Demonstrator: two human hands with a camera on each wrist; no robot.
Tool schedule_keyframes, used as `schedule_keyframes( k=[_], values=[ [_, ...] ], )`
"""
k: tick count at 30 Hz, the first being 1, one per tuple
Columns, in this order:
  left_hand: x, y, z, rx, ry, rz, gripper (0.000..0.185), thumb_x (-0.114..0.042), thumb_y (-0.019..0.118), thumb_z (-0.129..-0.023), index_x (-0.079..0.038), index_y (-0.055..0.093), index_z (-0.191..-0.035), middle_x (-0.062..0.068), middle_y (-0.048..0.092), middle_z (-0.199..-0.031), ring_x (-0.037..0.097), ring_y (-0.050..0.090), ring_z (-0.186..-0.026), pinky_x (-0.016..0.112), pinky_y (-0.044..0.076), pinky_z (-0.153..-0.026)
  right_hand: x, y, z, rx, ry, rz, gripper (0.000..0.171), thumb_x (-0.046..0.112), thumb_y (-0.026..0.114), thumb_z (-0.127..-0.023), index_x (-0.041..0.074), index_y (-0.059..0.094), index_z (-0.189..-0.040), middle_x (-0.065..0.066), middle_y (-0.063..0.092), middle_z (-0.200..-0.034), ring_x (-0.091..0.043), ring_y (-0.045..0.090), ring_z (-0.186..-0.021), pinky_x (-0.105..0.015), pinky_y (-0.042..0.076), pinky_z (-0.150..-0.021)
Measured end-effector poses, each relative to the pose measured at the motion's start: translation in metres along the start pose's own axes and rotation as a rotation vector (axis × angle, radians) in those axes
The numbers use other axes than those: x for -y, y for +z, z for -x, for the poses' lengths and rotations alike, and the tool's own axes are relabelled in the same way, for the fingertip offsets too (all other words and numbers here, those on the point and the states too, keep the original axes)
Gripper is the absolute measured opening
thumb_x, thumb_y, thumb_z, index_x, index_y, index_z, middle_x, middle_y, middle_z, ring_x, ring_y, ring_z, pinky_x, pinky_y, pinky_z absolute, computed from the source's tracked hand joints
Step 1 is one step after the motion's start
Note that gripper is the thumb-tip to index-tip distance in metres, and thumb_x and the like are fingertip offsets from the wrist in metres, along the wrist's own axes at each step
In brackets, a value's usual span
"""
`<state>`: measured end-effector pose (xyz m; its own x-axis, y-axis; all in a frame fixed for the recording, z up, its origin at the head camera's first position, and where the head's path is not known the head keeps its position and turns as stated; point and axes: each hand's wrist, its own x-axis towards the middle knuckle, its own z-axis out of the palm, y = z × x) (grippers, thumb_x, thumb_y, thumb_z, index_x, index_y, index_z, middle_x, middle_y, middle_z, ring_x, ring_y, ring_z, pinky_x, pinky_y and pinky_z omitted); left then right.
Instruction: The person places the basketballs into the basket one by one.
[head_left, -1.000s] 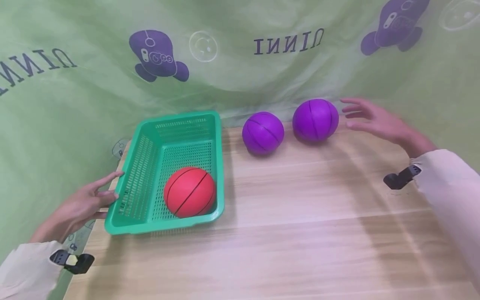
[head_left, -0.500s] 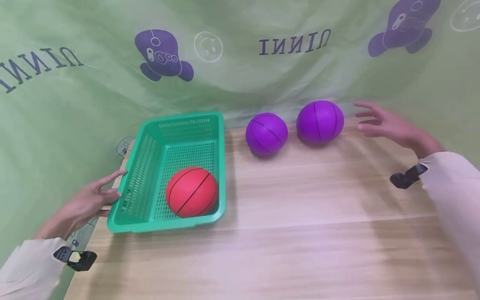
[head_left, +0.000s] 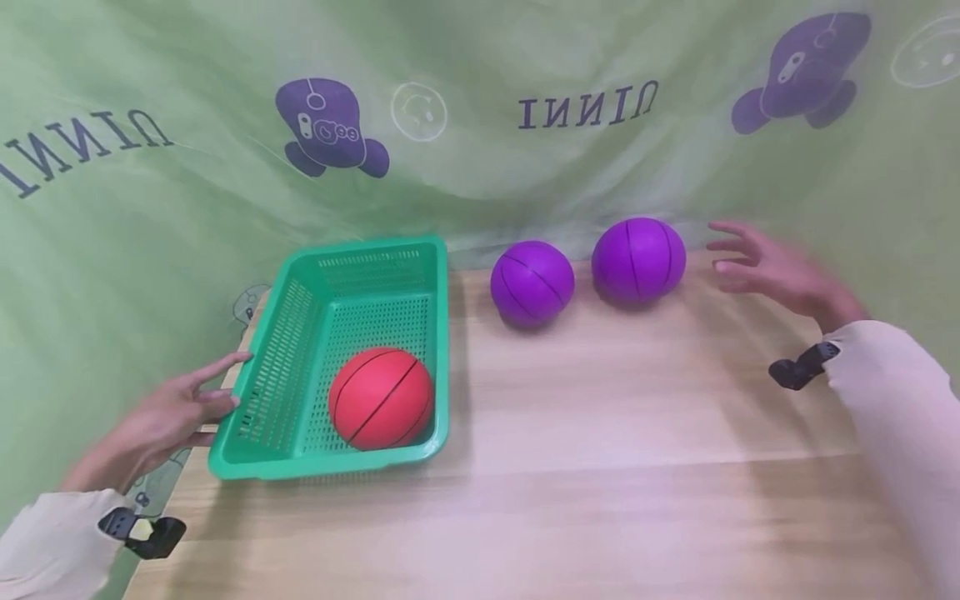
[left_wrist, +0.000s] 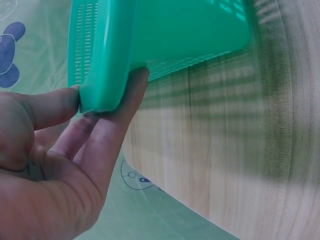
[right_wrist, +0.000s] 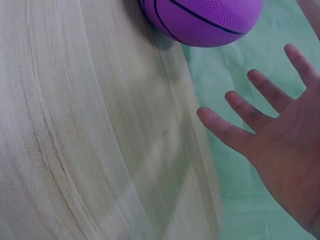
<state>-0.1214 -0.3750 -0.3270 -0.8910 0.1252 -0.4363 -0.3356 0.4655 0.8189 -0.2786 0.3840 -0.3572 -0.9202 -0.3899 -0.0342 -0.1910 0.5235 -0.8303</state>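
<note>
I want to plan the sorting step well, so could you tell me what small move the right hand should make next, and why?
Probably close the right hand leftward onto the nearer purple ball. Its fingers are spread and apart from the ball, holding nothing, while the left hand touches the green basket.

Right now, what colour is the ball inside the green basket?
Red, with thin black seam lines. The ball shows best in the head view.

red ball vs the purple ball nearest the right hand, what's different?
Colour: the red ball is red, the purple ball is purple. Place: the red ball lies inside the green basket; the purple ball sits on the bare table. Neighbours: the left hand touches the basket's side; the open right hand is beside the purple ball, apart from it. Both carry dark basketball seams and look similar in size.
</note>
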Motion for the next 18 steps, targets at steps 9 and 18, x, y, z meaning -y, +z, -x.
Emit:
schedule_keyframes(
  k=[9, 18],
  values=[
    [-0.002, -0.001, 0.0, -0.006, 0.008, -0.008, 0.073, 0.002, 0.041, -0.104, -0.018, 0.0, -0.161, 0.043, 0.03, -0.144, 0.034, 0.065, -0.108, 0.049, 0.058, -0.083, -0.017, 0.008, -0.009, -0.006, -0.029, -0.184, 0.062, 0.016, 0.043, -0.109, 0.026, 0.012, -0.161, -0.029, 0.017, -0.156, -0.006, 0.049, -0.119, -0.032, 0.055, -0.09],
    [0.0, 0.0, 0.003, -0.008, -0.011, -0.008, 0.074, 0.0, 0.043, -0.104, -0.019, 0.002, -0.162, 0.041, 0.03, -0.146, 0.033, 0.065, -0.109, 0.048, 0.058, -0.084, -0.02, 0.017, -0.016, 0.007, -0.016, -0.168, 0.068, 0.015, 0.049, -0.107, 0.03, 0.011, -0.161, -0.027, 0.018, -0.157, -0.022, 0.054, -0.12, -0.04, 0.055, -0.091]
  ],
)
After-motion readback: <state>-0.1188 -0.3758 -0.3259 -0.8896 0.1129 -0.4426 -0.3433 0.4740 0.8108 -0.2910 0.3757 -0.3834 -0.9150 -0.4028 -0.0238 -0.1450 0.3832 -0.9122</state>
